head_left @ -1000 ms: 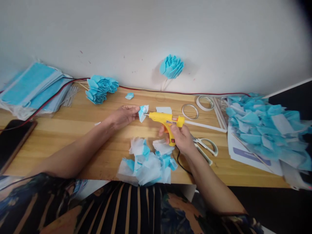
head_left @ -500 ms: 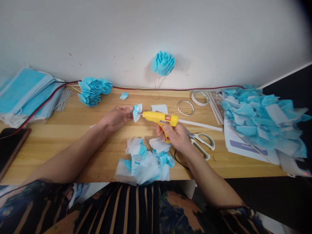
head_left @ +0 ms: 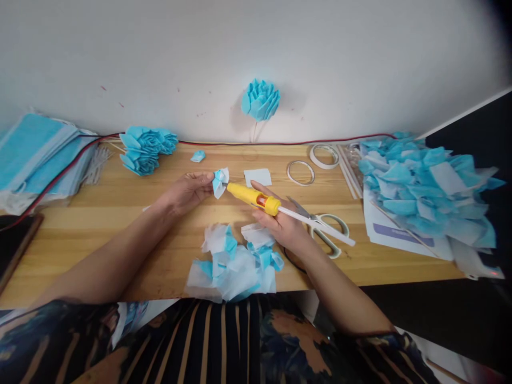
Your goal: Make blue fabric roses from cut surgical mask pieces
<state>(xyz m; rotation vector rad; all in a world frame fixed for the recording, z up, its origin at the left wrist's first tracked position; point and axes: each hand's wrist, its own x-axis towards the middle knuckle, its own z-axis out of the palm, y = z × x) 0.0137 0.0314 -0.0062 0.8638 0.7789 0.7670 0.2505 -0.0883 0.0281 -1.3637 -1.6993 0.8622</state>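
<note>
My left hand (head_left: 194, 191) pinches a small blue-and-white fabric petal (head_left: 220, 183) between thumb and fingers. My right hand (head_left: 282, 218) is closed around a yellow hot glue gun (head_left: 253, 197), with a white glue stick (head_left: 316, 225) poking out of its back. The gun's nozzle points left and meets the petal, or sits right at it. In front of my body lies a loose pile of blue and white fabric pieces (head_left: 238, 269). A small folded blue piece (head_left: 198, 156) rests beyond my left hand, and a white rectangle (head_left: 258, 177) lies past the gun.
Scissors (head_left: 330, 226) and two tape rolls (head_left: 301, 173) lie right of the gun. A big heap of blue petals (head_left: 430, 186) covers the right side. Blue flowers (head_left: 146, 149), face masks (head_left: 40, 154) and a phone (head_left: 18, 240) are on the left. One flower (head_left: 261, 100) stands against the wall.
The glue gun has rotated in my right hand, so its rear and glue stick now slant down to the right. The petal stays in my left hand. The whole view has shifted slightly.
</note>
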